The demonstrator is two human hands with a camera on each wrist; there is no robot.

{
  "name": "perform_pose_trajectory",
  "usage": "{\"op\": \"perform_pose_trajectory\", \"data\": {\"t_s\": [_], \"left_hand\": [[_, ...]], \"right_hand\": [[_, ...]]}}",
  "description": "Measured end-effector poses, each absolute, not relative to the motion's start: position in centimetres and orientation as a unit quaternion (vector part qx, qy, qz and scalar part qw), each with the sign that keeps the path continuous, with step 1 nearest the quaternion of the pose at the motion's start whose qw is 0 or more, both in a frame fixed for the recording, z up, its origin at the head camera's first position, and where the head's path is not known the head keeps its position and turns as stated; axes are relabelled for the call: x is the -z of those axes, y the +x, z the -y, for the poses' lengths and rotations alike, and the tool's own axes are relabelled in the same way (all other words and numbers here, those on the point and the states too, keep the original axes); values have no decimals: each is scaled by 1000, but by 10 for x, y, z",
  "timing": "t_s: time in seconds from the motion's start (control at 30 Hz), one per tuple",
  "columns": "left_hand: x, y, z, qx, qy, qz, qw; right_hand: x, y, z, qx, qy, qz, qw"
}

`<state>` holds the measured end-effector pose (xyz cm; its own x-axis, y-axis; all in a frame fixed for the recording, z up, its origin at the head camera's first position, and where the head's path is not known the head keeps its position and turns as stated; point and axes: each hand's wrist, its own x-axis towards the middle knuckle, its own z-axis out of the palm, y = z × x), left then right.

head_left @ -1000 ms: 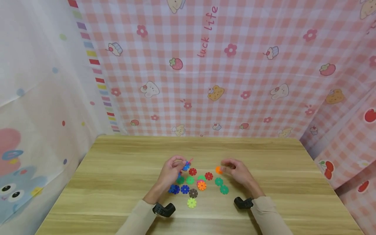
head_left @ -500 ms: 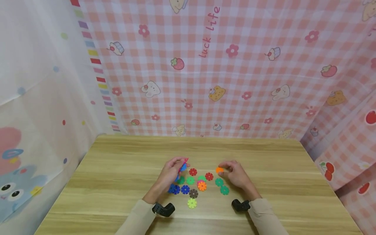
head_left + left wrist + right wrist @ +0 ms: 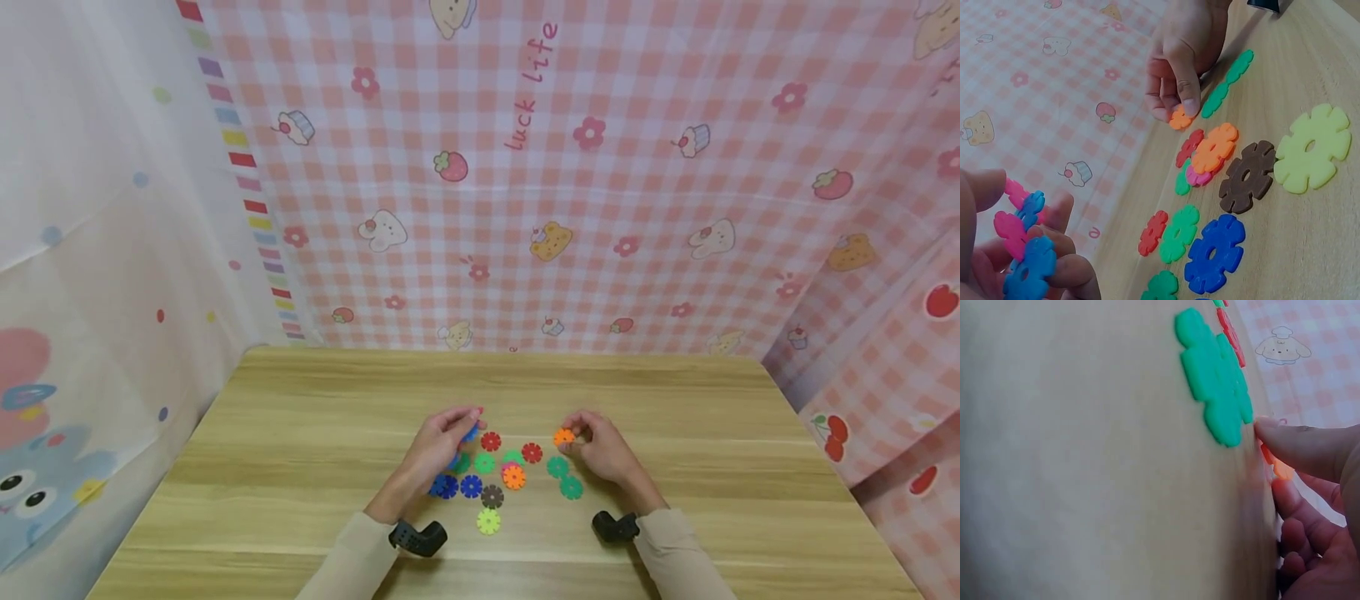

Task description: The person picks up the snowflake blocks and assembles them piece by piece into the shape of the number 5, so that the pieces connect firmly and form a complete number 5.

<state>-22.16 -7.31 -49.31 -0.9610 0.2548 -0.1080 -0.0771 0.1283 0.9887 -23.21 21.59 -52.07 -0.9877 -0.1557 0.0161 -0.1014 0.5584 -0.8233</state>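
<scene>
The left hand grips a chain of interlocked pink and blue discs, while the right hand pinches an orange disc between thumb and fingers, near a pair of green discs; on the counter, a brown disc lies just beside a yellow disc, between the forearms

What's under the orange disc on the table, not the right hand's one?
Part of a pink disc shows from under the orange disc, with part of a green disc beside it. Whatever else lies beneath is covered and can't be seen.
</scene>
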Motion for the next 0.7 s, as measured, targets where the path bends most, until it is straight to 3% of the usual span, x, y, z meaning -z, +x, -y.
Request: {"op": "perform_pose_trajectory", "data": {"t_s": [0.7], "left_hand": [[492,-219,74,-652,124,-735,138]], "right_hand": [[507,-234,-213,498,-41,-866,31]]}}
